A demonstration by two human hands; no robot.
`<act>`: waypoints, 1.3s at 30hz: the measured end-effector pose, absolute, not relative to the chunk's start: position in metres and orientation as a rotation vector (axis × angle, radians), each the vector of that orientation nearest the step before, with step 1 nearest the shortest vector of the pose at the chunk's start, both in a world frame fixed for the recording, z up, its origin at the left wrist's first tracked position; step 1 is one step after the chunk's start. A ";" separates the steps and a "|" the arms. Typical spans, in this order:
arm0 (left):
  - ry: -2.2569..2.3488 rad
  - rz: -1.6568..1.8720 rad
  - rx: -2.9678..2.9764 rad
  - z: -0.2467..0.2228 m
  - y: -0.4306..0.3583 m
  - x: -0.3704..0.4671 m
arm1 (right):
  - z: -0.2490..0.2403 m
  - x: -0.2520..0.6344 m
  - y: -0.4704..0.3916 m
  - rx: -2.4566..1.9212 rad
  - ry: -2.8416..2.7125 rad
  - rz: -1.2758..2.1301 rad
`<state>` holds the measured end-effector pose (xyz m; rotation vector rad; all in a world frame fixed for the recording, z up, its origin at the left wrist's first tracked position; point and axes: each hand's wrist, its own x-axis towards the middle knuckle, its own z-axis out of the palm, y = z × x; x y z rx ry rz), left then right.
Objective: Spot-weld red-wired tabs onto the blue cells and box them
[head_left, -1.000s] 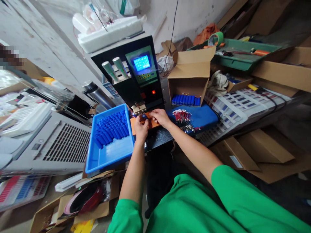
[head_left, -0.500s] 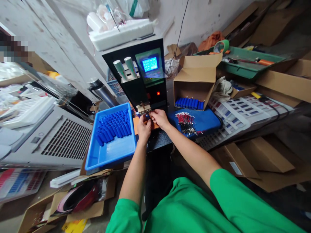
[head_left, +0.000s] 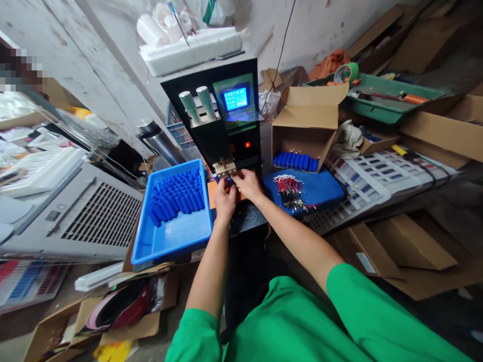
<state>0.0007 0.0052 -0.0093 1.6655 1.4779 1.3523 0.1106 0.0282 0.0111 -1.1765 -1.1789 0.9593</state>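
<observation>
Left hand: bare, fingers curled at the machine's front; I have it closed around a small blue cylinder, mostly hidden by the fingers.
Right hand: bare, thumb and fingertips drawn together right beside the cylinder; whether they pinch anything, I cannot tell.
Held piece: the blue cylinder [head_left: 229,179] sits between the left hand [head_left: 225,200] and the metal block, close to the right hand [head_left: 248,185].
Machine: black, flat-sided cabinet [head_left: 207,143] with a lit blue screen [head_left: 235,99], two rounded greenish-grey cylinders [head_left: 196,106] and a red light [head_left: 247,145]; thin copper-coloured pins [head_left: 223,163] stand at the pale metal block [head_left: 225,170].
Underfoot of my hands: a flat orange board [head_left: 212,193] on a dark, speckled worktop [head_left: 247,219].
Left edge: a smooth blue plastic tray [head_left: 171,239], its raised rim just beside the board; tight rows of blue cylinders [head_left: 177,198] fill its far part, smooth floor showing nearer me.
Right edge: red and black leads [head_left: 289,191] fan out on a blue surface [head_left: 322,188]; behind them, an open cardboard box [head_left: 305,113] holds a row of blue cells [head_left: 294,161].
Room: my hands work in the gap between tray and leads, with the cabinet front closing off the far side.
Above: a rough white foam slab [head_left: 194,50] rests on the cabinet.
</observation>
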 end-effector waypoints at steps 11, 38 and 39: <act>1.529 1.331 1.655 -0.013 0.005 -0.001 | 0.019 0.112 0.024 -1.277 -1.249 0.925; 1.509 1.323 1.631 -0.010 0.004 0.000 | 0.012 0.115 0.023 -1.299 -1.290 0.951; 1.509 1.328 1.647 -0.010 0.004 0.000 | 0.012 0.118 0.022 -1.300 -1.311 0.942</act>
